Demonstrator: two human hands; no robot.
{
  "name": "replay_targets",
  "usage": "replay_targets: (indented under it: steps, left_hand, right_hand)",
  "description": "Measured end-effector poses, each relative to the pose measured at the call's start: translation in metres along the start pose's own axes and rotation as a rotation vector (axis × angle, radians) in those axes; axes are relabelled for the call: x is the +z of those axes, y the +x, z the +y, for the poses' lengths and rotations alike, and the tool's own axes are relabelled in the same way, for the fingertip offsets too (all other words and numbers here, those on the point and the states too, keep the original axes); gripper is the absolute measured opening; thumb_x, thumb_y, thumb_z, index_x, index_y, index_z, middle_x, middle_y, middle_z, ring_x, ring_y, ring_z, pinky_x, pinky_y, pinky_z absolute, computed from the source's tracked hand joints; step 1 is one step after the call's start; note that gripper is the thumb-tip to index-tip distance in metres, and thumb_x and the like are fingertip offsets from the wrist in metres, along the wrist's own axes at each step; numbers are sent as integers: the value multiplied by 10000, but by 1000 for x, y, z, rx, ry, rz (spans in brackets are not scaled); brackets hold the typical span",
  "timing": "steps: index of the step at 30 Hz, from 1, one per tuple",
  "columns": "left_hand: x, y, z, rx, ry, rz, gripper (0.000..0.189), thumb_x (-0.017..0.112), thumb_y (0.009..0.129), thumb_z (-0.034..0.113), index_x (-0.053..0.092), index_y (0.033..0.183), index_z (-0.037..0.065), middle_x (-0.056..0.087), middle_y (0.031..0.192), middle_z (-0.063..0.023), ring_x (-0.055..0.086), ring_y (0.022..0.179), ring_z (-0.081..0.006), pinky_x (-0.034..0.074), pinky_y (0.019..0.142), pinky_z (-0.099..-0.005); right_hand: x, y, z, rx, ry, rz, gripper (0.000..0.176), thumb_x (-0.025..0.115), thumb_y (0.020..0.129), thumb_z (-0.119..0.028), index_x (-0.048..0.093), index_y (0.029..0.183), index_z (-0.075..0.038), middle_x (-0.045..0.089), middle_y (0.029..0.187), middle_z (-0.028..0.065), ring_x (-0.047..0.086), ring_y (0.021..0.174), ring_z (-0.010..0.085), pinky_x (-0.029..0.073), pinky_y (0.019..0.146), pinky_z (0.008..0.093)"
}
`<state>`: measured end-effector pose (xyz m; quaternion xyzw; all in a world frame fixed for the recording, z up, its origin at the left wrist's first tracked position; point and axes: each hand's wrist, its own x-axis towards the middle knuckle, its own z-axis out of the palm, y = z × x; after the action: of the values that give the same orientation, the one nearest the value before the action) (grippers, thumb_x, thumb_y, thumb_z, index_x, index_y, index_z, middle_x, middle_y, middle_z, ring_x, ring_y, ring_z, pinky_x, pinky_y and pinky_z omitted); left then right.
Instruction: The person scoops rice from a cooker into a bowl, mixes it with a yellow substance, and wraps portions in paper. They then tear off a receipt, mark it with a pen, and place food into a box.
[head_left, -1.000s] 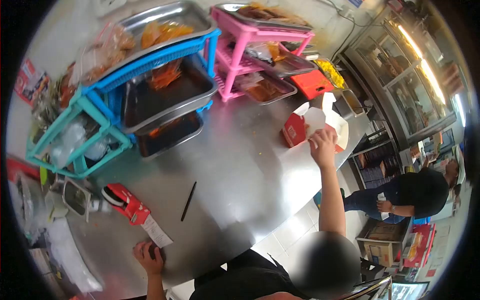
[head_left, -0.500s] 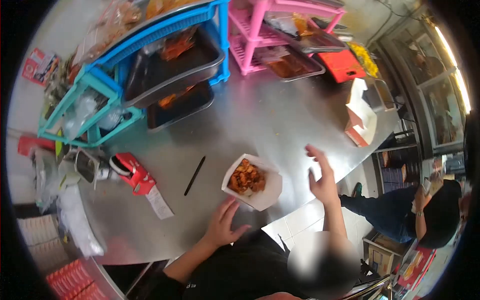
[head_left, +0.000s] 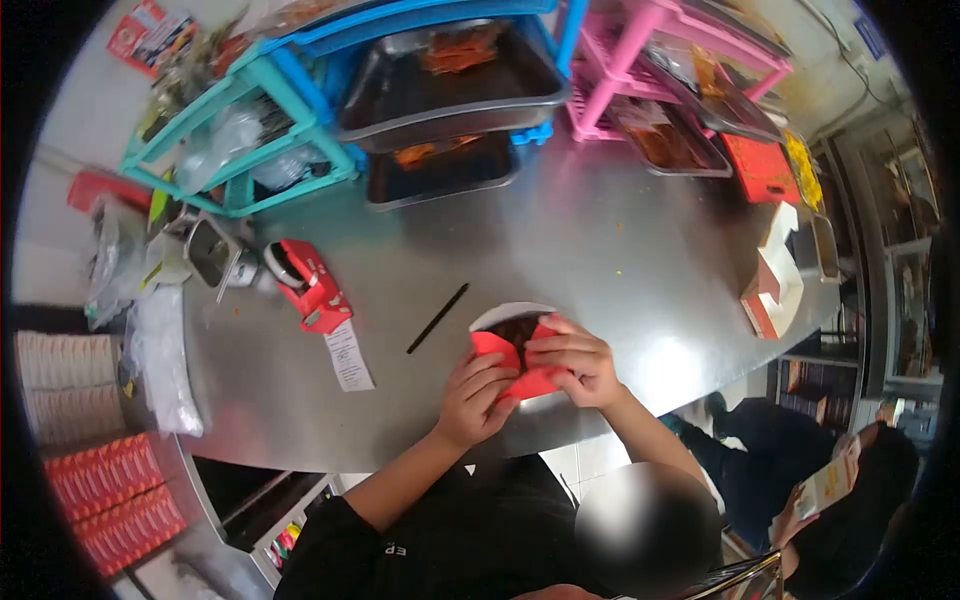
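Note:
A takeaway food box [head_left: 536,384] with red outer sides and a white lining rests near the front of the metal table [head_left: 590,240]. Its red flaps are bent inward, and dark brown food [head_left: 512,328] shows in the gap between them. My left hand [head_left: 474,402] grips the left flap with curled fingers. On the opposite side, my right hand [head_left: 580,362] pinches the right flap. A black pen [head_left: 437,318] lies just left of the box.
Left on the table is a red tape dispenser [head_left: 306,288] with a printed receipt [head_left: 349,358]. Blue, teal and pink racks with metal trays [head_left: 455,85] line the back. An opened carton [head_left: 772,272] stands at right. Another person [head_left: 780,480] holds something at lower right.
Both hands have come in from either side and now hold the box. Its flaps are folded inward, showing red where the white inside was visible. The camera view has shifted.

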<state>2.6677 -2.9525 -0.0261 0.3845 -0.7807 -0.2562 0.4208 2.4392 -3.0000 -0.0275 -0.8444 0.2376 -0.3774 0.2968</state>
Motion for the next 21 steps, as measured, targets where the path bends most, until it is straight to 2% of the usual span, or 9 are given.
replay_targets:
  steps: [1,3,5,7,9,12,15,18,21]
  left_hand:
    - [1,-2,-5,28,9,3,222,681,777,199,642,904,21,586,1092,-103,485,1126,-253,388,955,-458]
    - [0,2,-3,40,56,58,226,679,768,143,595,940,21,555,1091,-130,499,1084,-278,422,910,-438]
    - [-7,14,18,-297,-52,214,392,679,763,105,510,1104,12,496,1150,-174,480,1099,-318,411,921,-409]
    - [-5,16,23,-331,76,288,497,658,778,82,412,1202,2,444,1189,-207,452,1119,-357,388,946,-392]
    - [9,8,34,-583,-254,533,465,638,792,80,418,1195,-1,443,1189,-217,435,1131,-369,372,955,-395]
    - [8,-1,41,-636,-278,471,402,588,825,75,432,1189,5,469,1173,-196,454,1120,-331,381,939,-385]
    - [-8,11,35,-621,-317,248,359,563,814,39,471,1161,24,501,1139,-174,483,1081,-318,389,920,-396]
    - [-9,18,31,-404,5,255,377,577,788,55,489,1154,83,493,1173,-154,483,1069,-332,368,928,-460]
    - [-4,0,21,-13,60,341,492,630,781,182,430,1229,138,463,1218,-148,464,1108,-310,360,908,-442]
  right_hand:
    - [7,2,-7,-21,17,-16,584,675,687,-143,506,1239,-53,436,1339,160,394,1260,343,263,1059,463]
    - [17,16,-22,387,-118,378,667,660,699,-78,393,1308,-22,370,1344,209,398,1237,348,301,1031,427]
    - [17,38,-30,372,-199,335,782,660,700,-35,256,1368,5,329,1330,228,396,1215,324,310,1016,378]
    - [31,39,-41,628,501,443,818,673,694,-35,223,1376,16,382,1287,210,410,1195,299,296,1025,364]
    - [52,28,-62,695,163,476,740,659,704,-9,309,1355,24,460,1132,158,472,1041,255,349,959,354]
    - [74,3,-94,827,72,421,688,675,709,-28,377,1327,13,460,1053,128,454,986,237,352,937,369]
    - [63,-6,-93,778,-72,328,639,660,745,-134,404,1316,-6,451,1185,192,411,1140,330,271,1013,453]
    - [30,36,-113,574,-419,-363,635,552,800,-331,387,1348,-57,147,1456,279,92,1350,469,41,1069,580]
    - [10,31,-94,388,-664,-627,772,626,738,-448,364,1371,-92,233,1462,178,175,1347,418,55,1060,598]
